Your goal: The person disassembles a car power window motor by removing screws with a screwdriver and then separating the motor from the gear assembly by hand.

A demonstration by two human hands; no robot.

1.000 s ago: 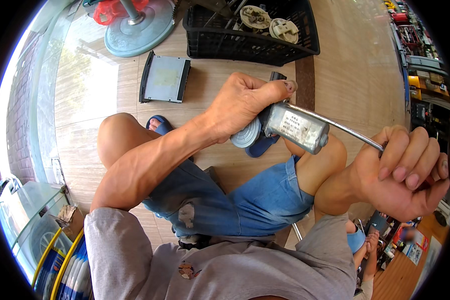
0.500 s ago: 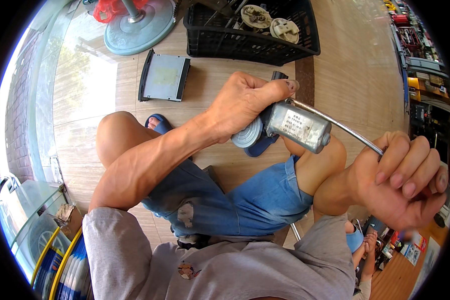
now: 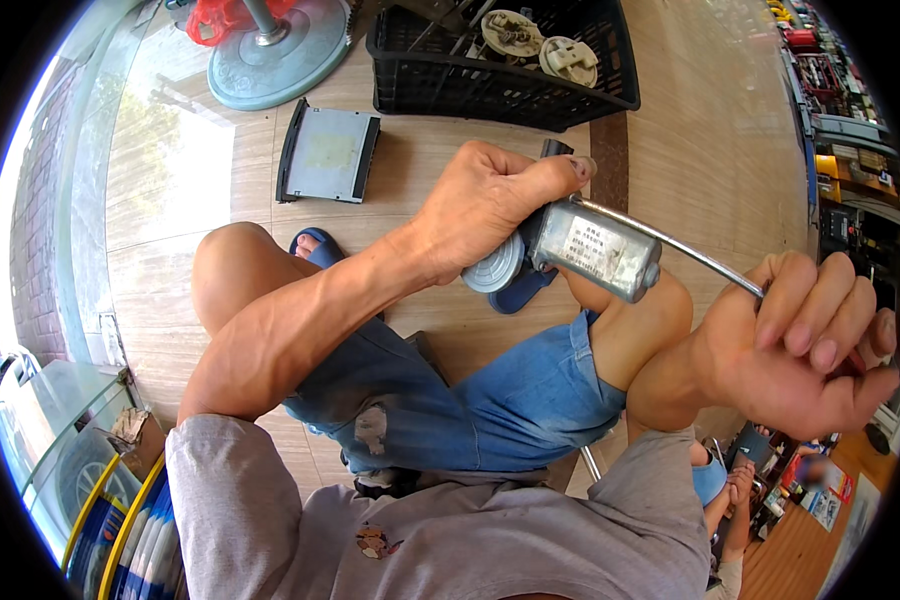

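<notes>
**Silver motor (image 3: 598, 250) in one grip, steel-shafted tool (image 3: 692, 254) in the other**

From where I stand, the motor is up off the tiled floor (image 3: 715, 160), in front of the seated person, near the right knee (image 3: 660, 300). The left hand (image 3: 500, 200) is wrapped around its dark end, thumb stretched along the top; a round grey cover (image 3: 494, 266) shows just under the palm. The right hand (image 3: 805, 345) is curled around the tool's handle, mostly hidden by the fingers, and the shaft slants to the motor beside the left thumb. I can't tell whether its tip sits in anything.

Beyond the feet lies a flat metal box (image 3: 328, 155), toward the floor's left edge, with a round stand base (image 3: 280, 75) farther off. A black crate (image 3: 490, 88) of parts stands to the box's right. Loaded shelves (image 3: 850, 160) line the floor's right edge.
</notes>
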